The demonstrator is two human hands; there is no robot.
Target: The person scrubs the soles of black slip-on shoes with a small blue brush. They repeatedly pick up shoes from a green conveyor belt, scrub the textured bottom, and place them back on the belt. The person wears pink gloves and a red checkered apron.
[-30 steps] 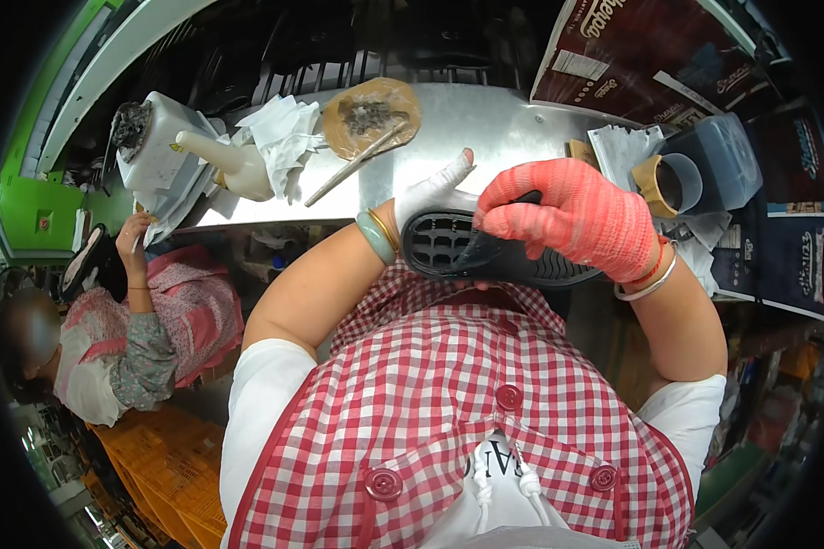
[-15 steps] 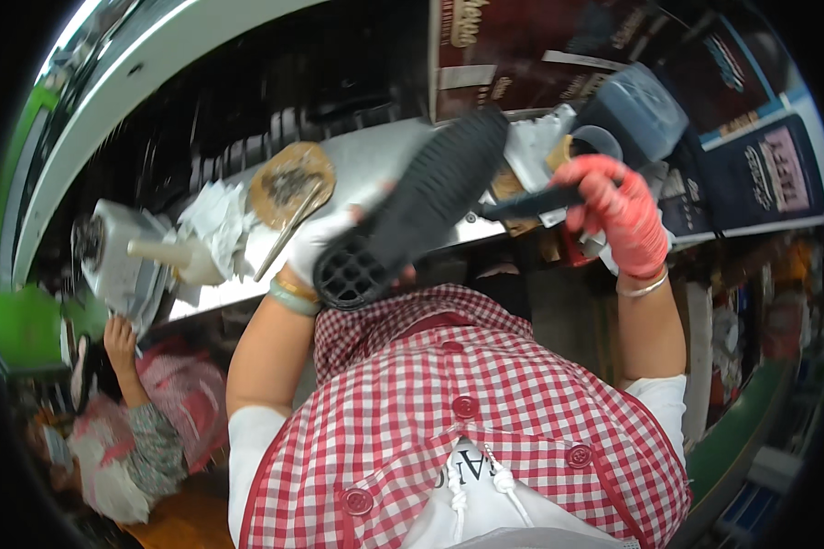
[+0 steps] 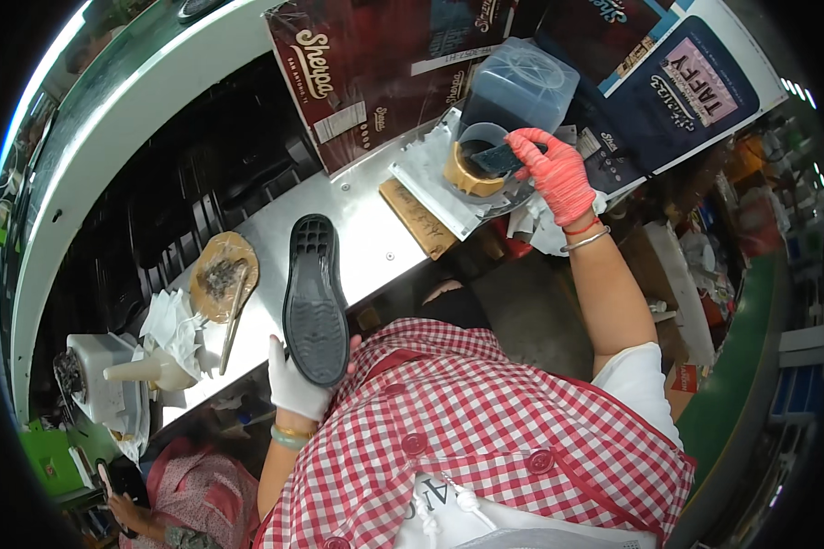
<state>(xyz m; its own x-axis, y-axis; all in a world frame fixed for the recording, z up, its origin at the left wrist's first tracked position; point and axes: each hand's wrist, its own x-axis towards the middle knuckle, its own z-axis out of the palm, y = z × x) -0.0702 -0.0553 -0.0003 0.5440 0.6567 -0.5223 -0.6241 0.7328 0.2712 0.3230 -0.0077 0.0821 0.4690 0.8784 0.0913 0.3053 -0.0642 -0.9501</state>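
Observation:
My left hand (image 3: 293,388), in a white glove, grips a black rubber shoe sole (image 3: 315,306) by its lower end. The sole stands nearly upright in the view, its grid of hollows at the far end. My right hand (image 3: 556,179), in a coral-red glove, is closed on a flat dark tool (image 3: 502,160), perhaps a brush. That tool's lower end dips into the mouth of a cup (image 3: 471,176) with a tan band round it. Whatever the cup contains is too dark to make out.
A translucent bluish container (image 3: 526,87) stands behind the cup, near printed boxes (image 3: 375,73). On the metal bench (image 3: 362,229) lie a tan board (image 3: 417,220), a smeared round pad (image 3: 220,284) with a thin stick, white tissues (image 3: 169,329) and a squeeze bottle (image 3: 156,371). Another person (image 3: 201,499) sits at left.
My right hand has brought the dark tool from beside the sole to the cup. The sole has turned over end, its grid now pointing away from me. My view has swung rightward.

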